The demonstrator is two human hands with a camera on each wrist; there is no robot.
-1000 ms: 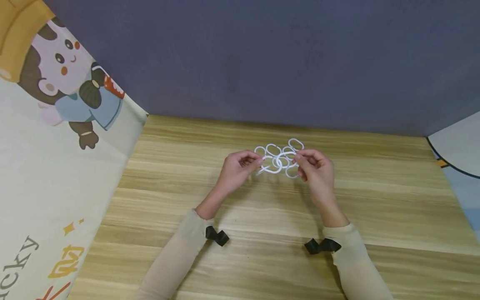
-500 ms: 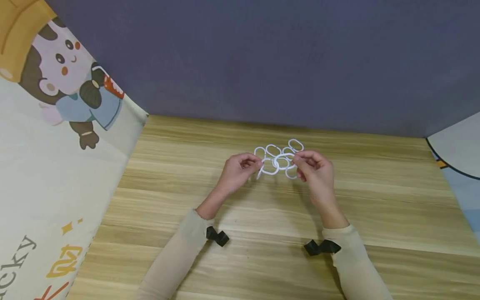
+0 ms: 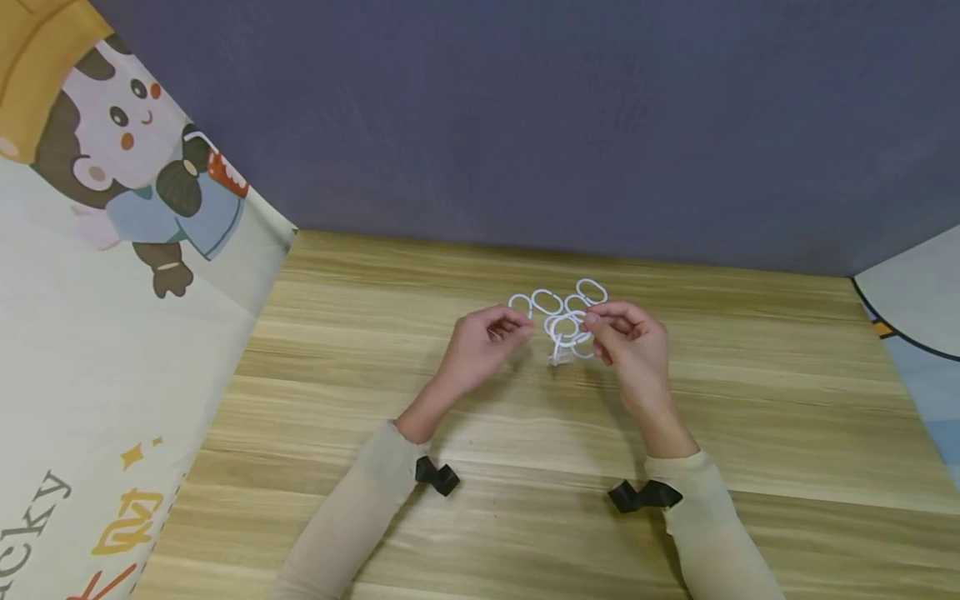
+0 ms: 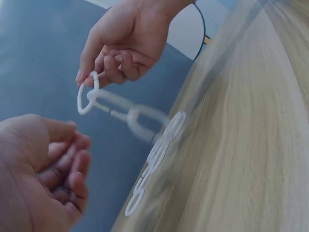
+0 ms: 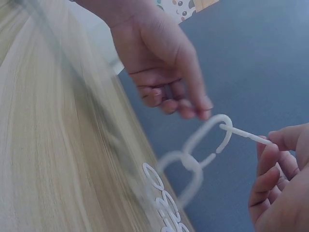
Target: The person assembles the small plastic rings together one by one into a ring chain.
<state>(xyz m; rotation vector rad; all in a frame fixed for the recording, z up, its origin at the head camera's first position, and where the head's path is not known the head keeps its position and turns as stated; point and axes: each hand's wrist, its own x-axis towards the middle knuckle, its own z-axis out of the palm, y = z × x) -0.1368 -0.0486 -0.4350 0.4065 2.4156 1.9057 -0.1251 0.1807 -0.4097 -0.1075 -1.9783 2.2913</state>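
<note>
My right hand (image 3: 633,342) pinches a white oval plastic link (image 4: 81,99) between thumb and forefinger. Through it hangs a second link (image 5: 199,137), and a third link (image 4: 135,126) dangles below that, blurred by motion. My left hand (image 3: 483,343) hovers just left of this short chain, thumb and fingertips close together, fingers loosely bent, holding nothing. Loose white links (image 4: 133,207) lie on the tabletop behind and beneath the chain, some overlapping. In the head view, the hanging links overlap the loose ones.
The wood-grain tabletop (image 3: 525,500) spreads out under both forearms. A dark blue-grey panel (image 3: 525,125) rises along its back edge. A cartoon-printed panel (image 3: 75,333) stands at the left, and another printed panel (image 3: 915,283) at the right.
My left hand has let go of the chain's left part, which has swung down and right to hang from my right hand. The left hand has shifted slightly right; the right hand barely moves.
</note>
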